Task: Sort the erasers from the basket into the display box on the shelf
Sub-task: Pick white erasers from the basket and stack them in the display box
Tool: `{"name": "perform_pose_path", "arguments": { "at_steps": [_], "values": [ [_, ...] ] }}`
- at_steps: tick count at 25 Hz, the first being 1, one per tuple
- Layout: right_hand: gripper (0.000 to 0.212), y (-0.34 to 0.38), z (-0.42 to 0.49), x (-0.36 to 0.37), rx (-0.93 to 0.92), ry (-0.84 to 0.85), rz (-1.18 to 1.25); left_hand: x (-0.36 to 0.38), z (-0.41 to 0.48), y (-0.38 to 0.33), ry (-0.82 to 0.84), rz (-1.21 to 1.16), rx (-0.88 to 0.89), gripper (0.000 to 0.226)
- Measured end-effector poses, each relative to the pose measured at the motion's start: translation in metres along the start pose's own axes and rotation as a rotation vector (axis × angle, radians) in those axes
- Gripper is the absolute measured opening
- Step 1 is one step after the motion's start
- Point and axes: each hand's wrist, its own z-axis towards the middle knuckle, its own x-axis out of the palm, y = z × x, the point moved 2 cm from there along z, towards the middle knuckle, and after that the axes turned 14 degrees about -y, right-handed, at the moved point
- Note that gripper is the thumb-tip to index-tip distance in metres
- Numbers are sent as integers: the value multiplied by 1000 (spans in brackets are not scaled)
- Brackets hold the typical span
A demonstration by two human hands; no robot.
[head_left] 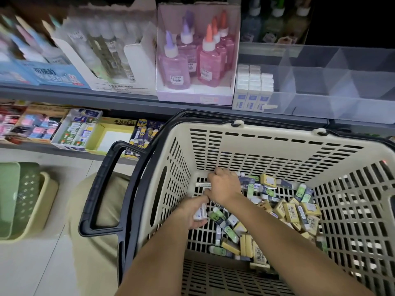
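Note:
A beige slotted basket (277,150) with black handles holds a loose pile of erasers (286,210) in white, yellow and green sleeves. Both my hands are down inside it at its left side. My left hand (192,212) grips several white erasers (201,212). Just beyond it, my right hand (223,185) has its fingers curled over a white eraser (203,184) lying on the basket floor. On the shelf above, a clear divided display box (320,82) has white erasers (253,86) stacked in its left compartment; its other compartments look bare.
Boxes of glue bottles (196,52) stand left of the display box on the same shelf. The lower shelf carries open eraser cartons (79,129) and a yellow carton (113,135). Stacked green and beige baskets (23,199) sit on the floor at left.

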Motion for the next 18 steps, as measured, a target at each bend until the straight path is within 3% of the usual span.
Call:
{"name": "perform_pose_path", "arguments": {
  "at_steps": [8,11,15,18],
  "values": [
    [41,-29,-22,-3,-142,253,-161,6,0,-8,176,-251,55,11],
    [41,-35,-37,-5,-139,314,-123,9,-2,-12,175,-248,107,27],
    [31,-52,-57,-23,-168,339,17,13,-4,-16,163,-44,223,60],
    [30,-61,-69,-44,-129,312,226,22,-11,-17,230,75,251,61]
  ]
}}
